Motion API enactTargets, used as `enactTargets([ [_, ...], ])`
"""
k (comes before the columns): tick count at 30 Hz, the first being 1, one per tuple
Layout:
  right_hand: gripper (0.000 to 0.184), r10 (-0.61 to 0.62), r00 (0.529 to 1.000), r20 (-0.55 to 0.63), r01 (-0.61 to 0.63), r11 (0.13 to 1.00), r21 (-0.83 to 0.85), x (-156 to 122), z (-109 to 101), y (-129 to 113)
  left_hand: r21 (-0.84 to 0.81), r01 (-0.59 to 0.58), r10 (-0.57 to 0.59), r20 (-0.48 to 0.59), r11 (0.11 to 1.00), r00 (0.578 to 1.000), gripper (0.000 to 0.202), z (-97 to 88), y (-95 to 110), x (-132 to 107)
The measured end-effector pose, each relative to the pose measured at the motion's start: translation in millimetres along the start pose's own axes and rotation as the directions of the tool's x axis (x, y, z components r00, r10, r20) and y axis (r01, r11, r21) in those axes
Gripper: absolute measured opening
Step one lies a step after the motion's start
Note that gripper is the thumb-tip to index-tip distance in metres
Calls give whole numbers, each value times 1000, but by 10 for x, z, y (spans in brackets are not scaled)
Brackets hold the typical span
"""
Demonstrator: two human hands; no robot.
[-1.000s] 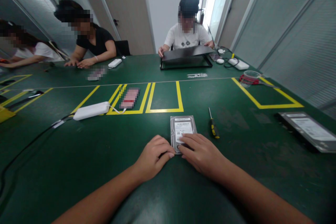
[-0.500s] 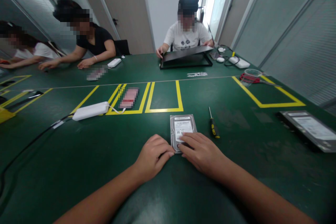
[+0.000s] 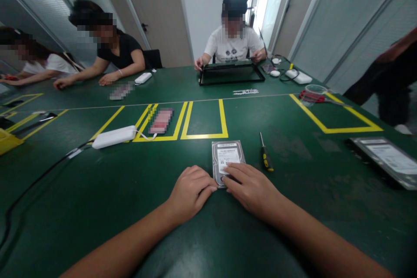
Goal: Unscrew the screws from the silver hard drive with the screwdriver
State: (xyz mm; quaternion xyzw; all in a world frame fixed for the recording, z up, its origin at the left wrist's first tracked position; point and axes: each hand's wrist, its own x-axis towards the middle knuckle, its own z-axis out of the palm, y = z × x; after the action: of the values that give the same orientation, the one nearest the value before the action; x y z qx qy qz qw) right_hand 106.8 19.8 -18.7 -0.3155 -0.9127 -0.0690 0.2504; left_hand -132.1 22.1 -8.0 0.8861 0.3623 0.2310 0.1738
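Head view: the left hand, fingers bunched, meets the near left corner of a flat-lying hard drive; the right hand lays its fingers over the near right part. I cannot tell whether either pinches. Uneven pressure could skid it toward the screwdriver beyond the right hand.

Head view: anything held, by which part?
Hard drive lies flat: right hand over its near right part, left hand at near left corner; grip unclear.
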Motion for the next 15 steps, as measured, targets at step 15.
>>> enactTargets([
  [15,22,-8,1000,-26,7,1000,-25,-13,-16,-6,44,-26,15,218,999,976,12,-186,46,243],
])
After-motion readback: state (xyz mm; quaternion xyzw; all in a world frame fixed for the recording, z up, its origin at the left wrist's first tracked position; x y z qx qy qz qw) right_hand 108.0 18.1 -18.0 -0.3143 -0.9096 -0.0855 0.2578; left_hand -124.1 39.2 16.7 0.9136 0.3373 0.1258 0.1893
